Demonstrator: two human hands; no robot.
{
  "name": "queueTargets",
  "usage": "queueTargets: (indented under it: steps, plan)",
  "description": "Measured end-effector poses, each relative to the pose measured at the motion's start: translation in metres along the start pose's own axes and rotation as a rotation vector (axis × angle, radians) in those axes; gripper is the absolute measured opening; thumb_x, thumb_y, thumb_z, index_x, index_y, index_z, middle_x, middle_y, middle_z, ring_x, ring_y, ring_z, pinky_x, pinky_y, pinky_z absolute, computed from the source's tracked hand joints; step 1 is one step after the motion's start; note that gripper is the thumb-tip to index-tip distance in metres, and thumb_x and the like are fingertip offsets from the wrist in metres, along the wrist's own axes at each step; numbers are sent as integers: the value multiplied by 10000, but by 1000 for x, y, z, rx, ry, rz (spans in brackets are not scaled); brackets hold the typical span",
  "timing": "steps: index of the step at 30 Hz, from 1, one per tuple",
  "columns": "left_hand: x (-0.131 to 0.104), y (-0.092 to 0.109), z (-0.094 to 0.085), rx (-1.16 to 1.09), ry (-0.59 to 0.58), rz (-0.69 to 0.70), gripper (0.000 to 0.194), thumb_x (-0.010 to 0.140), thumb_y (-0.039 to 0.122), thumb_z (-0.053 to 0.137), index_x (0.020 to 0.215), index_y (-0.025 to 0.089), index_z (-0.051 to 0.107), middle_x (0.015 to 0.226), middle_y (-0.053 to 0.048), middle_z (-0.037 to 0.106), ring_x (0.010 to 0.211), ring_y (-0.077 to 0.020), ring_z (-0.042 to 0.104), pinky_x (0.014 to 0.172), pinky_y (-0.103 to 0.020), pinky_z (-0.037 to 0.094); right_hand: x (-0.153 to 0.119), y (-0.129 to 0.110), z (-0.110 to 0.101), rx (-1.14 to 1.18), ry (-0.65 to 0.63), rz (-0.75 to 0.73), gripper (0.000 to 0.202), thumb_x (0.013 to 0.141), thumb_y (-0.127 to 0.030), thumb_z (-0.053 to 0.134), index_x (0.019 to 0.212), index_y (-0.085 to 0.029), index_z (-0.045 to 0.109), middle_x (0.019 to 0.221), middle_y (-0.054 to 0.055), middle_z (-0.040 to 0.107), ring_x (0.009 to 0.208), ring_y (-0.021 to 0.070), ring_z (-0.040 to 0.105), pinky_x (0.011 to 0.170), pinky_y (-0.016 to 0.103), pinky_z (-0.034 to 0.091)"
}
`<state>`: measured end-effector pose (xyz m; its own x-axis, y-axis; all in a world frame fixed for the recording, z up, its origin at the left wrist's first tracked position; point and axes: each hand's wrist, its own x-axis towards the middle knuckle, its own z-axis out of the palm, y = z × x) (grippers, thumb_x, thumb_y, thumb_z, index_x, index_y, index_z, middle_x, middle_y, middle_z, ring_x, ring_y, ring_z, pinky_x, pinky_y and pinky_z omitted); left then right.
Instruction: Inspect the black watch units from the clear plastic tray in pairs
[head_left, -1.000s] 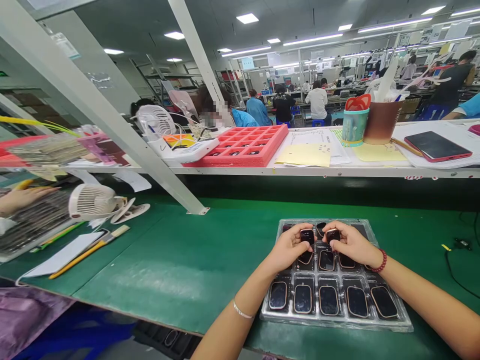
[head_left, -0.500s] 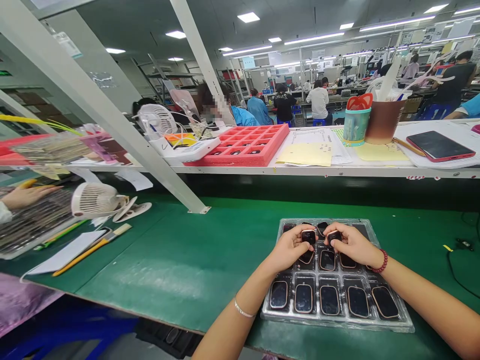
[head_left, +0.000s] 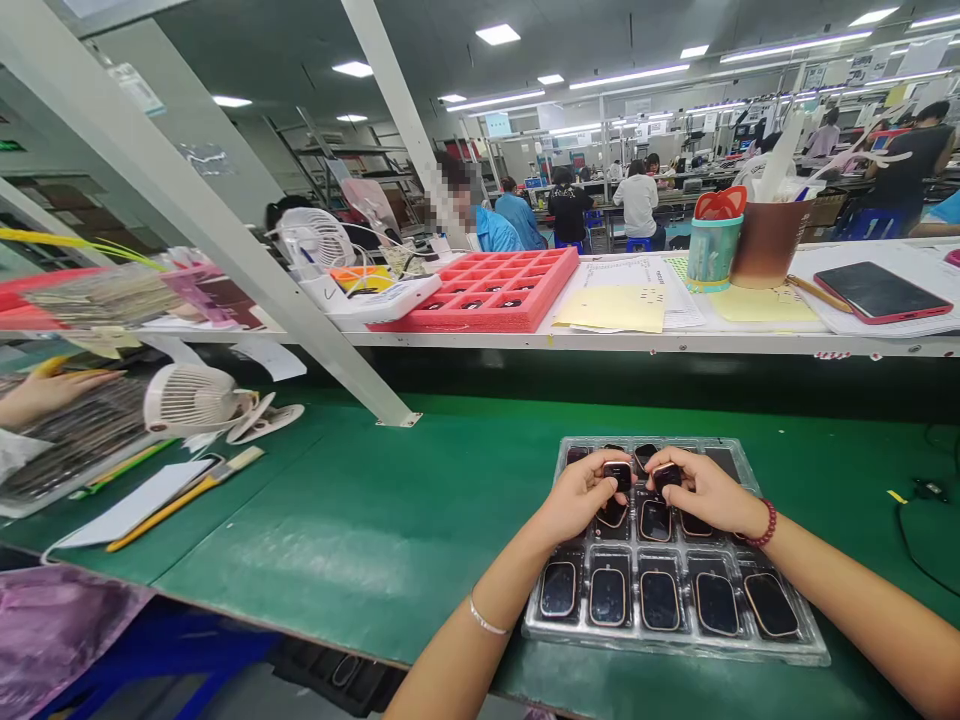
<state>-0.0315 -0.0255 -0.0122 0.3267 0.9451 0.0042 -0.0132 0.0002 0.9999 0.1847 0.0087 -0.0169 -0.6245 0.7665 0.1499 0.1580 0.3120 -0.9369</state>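
My left hand is closed on a smartwatch body, a small dark-screened square with rounded corners and a gold-coloured rim. A second smartwatch body is pinched in my right hand, a short gap from the first. Both hands are over a clear plastic tray on the green bench. Its compartments hold several similar watch bodies, among them one in the front row and one in the row behind. My hands and wrists hide part of the back rows.
A white shelf edge runs behind the bench, carrying a red foam tray, papers, cups and a phone. Leftward lie a small fan, a brush and another person's hand. A black cable is at right.
My hands and the two watch bodies have barely moved; the right one is turned slightly. At far left, the other person's arm has shifted a little, and the seated person behind the shelf has moved.
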Motion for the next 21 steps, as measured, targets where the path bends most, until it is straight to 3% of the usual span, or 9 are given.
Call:
queueTargets:
  steps: [9, 16, 21]
  plan:
    - [1, -1, -1, -5, 28, -4, 319, 783, 346, 614, 1008, 124, 577, 872, -82, 661, 602, -106, 590, 628, -256, 467, 0, 0, 0, -10, -10, -3, 269, 757, -153, 569, 1015, -217, 610, 933, 37, 646, 785, 176, 602, 642, 273, 503]
    - [0, 5, 2, -22, 30, 3, 349, 695, 172, 661, 1031, 147, 573, 922, -69, 656, 692, -128, 606, 717, -281, 479, 0, -1, 0, -6, -17, 9, 264, 754, -170, 589, 1011, -224, 612, 915, 34, 652, 721, 165, 600, 570, 254, 484]
    - [0, 2, 1, -10, 22, 2, 337, 754, 194, 599, 1085, 145, 556, 958, -84, 648, 689, -126, 608, 714, -280, 467, 0, -1, 1, -4, 3, -4, 200, 771, -153, 555, 957, -203, 609, 881, 37, 656, 783, 179, 612, 649, 276, 497]
